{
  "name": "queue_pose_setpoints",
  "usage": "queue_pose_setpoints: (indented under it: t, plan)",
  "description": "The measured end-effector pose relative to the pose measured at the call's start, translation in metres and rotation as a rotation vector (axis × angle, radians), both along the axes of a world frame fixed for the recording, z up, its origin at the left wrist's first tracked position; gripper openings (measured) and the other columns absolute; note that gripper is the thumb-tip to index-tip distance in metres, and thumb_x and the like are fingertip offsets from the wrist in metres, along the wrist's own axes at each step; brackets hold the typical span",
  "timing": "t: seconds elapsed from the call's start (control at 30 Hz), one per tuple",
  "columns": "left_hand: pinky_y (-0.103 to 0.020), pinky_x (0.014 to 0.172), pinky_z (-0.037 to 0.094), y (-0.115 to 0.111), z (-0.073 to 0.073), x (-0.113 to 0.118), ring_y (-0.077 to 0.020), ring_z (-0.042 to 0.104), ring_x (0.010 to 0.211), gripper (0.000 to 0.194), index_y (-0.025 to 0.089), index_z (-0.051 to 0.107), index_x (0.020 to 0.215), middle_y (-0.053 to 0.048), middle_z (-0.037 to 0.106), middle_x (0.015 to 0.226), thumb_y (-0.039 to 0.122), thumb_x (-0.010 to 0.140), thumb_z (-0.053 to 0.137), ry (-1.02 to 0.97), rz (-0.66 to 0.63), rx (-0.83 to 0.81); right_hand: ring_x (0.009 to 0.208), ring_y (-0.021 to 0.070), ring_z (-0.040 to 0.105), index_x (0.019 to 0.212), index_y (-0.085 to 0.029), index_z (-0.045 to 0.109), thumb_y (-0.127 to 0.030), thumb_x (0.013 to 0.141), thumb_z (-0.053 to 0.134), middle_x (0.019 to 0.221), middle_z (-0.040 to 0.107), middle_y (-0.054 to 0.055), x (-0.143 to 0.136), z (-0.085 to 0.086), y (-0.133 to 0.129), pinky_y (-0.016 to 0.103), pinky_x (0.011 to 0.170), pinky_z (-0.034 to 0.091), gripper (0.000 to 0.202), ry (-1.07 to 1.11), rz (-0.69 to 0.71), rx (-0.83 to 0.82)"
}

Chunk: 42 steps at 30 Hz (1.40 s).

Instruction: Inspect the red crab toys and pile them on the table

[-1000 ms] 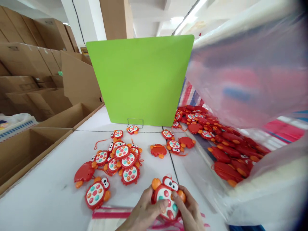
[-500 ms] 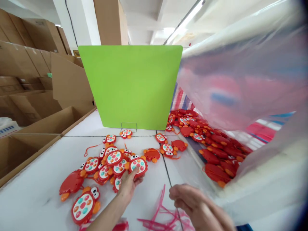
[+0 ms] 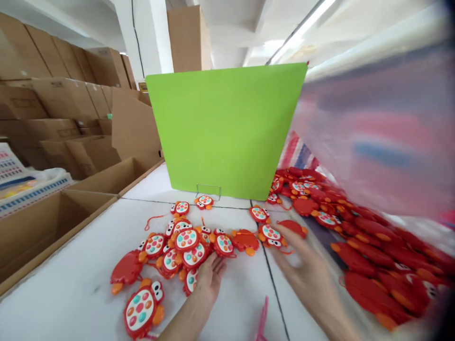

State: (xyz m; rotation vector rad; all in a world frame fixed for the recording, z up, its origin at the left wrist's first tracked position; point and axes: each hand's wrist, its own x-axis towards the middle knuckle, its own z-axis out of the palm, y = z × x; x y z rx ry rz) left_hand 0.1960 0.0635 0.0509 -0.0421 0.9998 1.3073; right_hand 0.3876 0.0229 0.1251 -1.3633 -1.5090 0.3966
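Observation:
My left hand (image 3: 210, 278) lies palm up with its fingers loosely extended, just below a red turtle-shaped toy (image 3: 224, 243) with big eyes and coloured dots on a white face. That toy rests at the right end of a heap of similar toys (image 3: 186, 239). My right hand (image 3: 307, 265), blurred by motion, reaches over the table with thumb and fingers apart. Nearest to it are a dotted turtle toy (image 3: 270, 234) and a face-down red one (image 3: 292, 228), which its fingers partly cover. Whether they touch I cannot tell.
A green board (image 3: 223, 132) stands at the back of the white table (image 3: 88, 265). At right, a large pile of red toys (image 3: 377, 251) lies beside hanging clear plastic (image 3: 387, 132). Open cartons (image 3: 46, 218) line the left edge. A pink strip (image 3: 262, 318) lies in front.
My left hand has let go of the dotted toy, which now lies on the heap. My right hand has moved forward towards the toys at right. The view has turned slightly left.

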Motion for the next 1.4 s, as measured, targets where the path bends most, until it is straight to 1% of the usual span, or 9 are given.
queue_pose_setpoints:
  t: [0.17, 0.3, 0.4, 0.53, 0.77, 0.93, 1.07, 1.2, 1.4]
  plan:
    - [-0.025, 0.067, 0.053, -0.002, 0.001, 0.0, -0.0205, 0.068, 0.076, 0.006, 0.009, 0.055, 0.087, -0.015, 0.067, 0.087, 0.009, 0.087, 0.049, -0.019, -0.042, -0.03, 0.135, 0.0298, 0.029, 0.126, -0.023, 0.053, 0.003, 0.057, 0.05, 0.14, 0.044, 0.008, -0.013, -0.07, 0.084, 0.048, 0.107, 0.027, 0.073, -0.266, 0.105, -0.293]
    - [-0.029, 0.066, 0.053, -0.014, -0.002, -0.002, -0.0247, 0.068, 0.076, 0.007, 0.006, 0.055, 0.087, -0.02, 0.067, 0.087, 0.01, 0.085, 0.05, -0.034, -0.135, -0.026, 0.13, 0.0284, 0.038, 0.117, -0.02, 0.059, -0.005, 0.064, 0.05, 0.13, 0.055, 0.01, -0.016, -0.094, 0.103, 0.045, 0.105, 0.03, 0.056, -0.146, 0.094, -0.284]
    - [-0.029, 0.065, 0.052, -0.024, -0.006, -0.001, -0.0252, 0.067, 0.077, 0.012, 0.006, 0.055, 0.091, -0.019, 0.067, 0.087, 0.014, 0.083, 0.054, 0.017, -0.252, 0.009, 0.114, 0.031, 0.053, 0.115, -0.015, 0.058, -0.026, 0.076, 0.05, 0.111, 0.065, 0.014, -0.009, -0.09, 0.097, 0.046, 0.094, 0.042, 0.041, 0.031, 0.037, -0.325]
    - [-0.028, 0.064, 0.05, -0.035, -0.002, 0.007, -0.0243, 0.066, 0.08, 0.026, 0.01, 0.053, 0.099, -0.015, 0.066, 0.091, 0.026, 0.08, 0.061, 0.139, -0.354, 0.122, 0.083, 0.0263, 0.066, 0.111, -0.016, 0.058, -0.049, 0.081, 0.048, 0.092, 0.069, 0.01, -0.002, -0.077, 0.056, 0.038, 0.068, 0.054, 0.046, 0.279, 0.079, -0.426]
    - [-0.03, 0.062, 0.05, -0.055, 0.025, 0.02, -0.0244, 0.063, 0.084, 0.05, 0.015, 0.053, 0.103, -0.012, 0.063, 0.099, 0.055, 0.075, 0.062, 0.225, -0.533, 0.4, 0.084, 0.0245, 0.065, 0.107, -0.019, 0.061, -0.05, 0.069, 0.069, 0.099, 0.069, 0.008, -0.017, -0.05, -0.02, 0.035, 0.068, 0.054, 0.05, 0.814, 0.169, -0.494]
    - [-0.032, 0.068, 0.052, -0.074, 0.036, 0.02, -0.0249, 0.061, 0.089, 0.052, 0.016, 0.054, 0.108, -0.013, 0.061, 0.106, 0.05, 0.072, 0.069, 0.303, -0.534, 0.451, 0.09, 0.0246, 0.063, 0.11, -0.017, 0.059, -0.046, 0.071, 0.069, 0.103, 0.068, 0.01, -0.026, -0.041, -0.037, 0.035, 0.078, 0.051, 0.05, 0.784, 0.199, -0.409]
    - [-0.029, 0.07, 0.052, -0.083, 0.04, 0.019, -0.0238, 0.061, 0.085, 0.053, 0.014, 0.055, 0.104, -0.012, 0.064, 0.099, 0.036, 0.063, 0.08, 0.41, -0.53, 0.514, 0.082, 0.0232, 0.062, 0.11, -0.015, 0.058, -0.049, 0.071, 0.068, 0.095, 0.069, 0.009, -0.027, -0.043, -0.044, 0.033, 0.072, 0.051, 0.053, 0.659, 0.151, -0.379]
    - [-0.027, 0.073, 0.051, -0.084, 0.045, 0.016, -0.0232, 0.06, 0.088, 0.049, 0.015, 0.055, 0.105, -0.01, 0.065, 0.097, 0.028, 0.063, 0.079, 0.432, -0.528, 0.543, 0.079, 0.0221, 0.064, 0.112, -0.016, 0.057, -0.052, 0.073, 0.064, 0.097, 0.069, 0.008, -0.029, -0.04, -0.049, 0.033, 0.069, 0.052, 0.052, 0.783, 0.199, -0.458]
    - [-0.028, 0.064, 0.052, -0.083, 0.046, 0.019, -0.025, 0.06, 0.085, 0.058, 0.014, 0.053, 0.108, -0.011, 0.064, 0.096, 0.034, 0.061, 0.08, 0.392, -0.536, 0.507, 0.079, 0.0219, 0.063, 0.109, -0.017, 0.056, -0.052, 0.072, 0.066, 0.091, 0.068, 0.007, -0.039, -0.041, -0.046, 0.031, 0.067, 0.052, 0.051, 0.797, 0.115, -0.438]
